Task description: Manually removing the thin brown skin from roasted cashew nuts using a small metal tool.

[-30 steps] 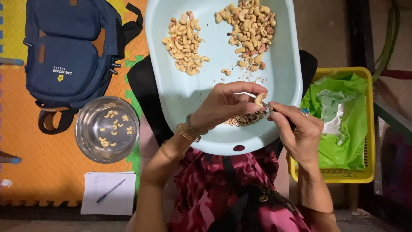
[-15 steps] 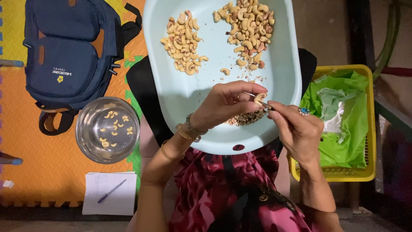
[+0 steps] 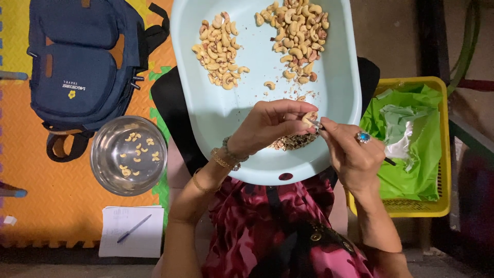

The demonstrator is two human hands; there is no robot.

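Pinched between the thumb and fingertips of my left hand (image 3: 267, 123) is one cashew (image 3: 309, 119), held at frame centre just above the near end of the tray (image 3: 226, 113). My right hand (image 3: 352, 154) is closed around a thin dark tool (image 3: 389, 161), whose tip meets the nut; whether it is a blade or a pick I cannot tell. Two heaps of cashews lie at the top of the tray: a paler one (image 3: 220, 51) at upper left, a mixed one (image 3: 297, 36) with some reddish skins at upper right, and one stray nut (image 3: 269, 84) between them and my hands. A single mound of peel (image 3: 293, 141) sits under my fingers. Bare tray floor lies open in the middle and along the left wall. One steel bowl (image 3: 128, 155) at lower left holds about a dozen nuts. One yellow basket (image 3: 437, 154) with a green bag (image 3: 411, 149) stands just right of the tray rim. One backpack (image 3: 77, 67) fills the upper left; one notepad (image 3: 131, 238) with one pen (image 3: 134, 228) lies at the bottom left.
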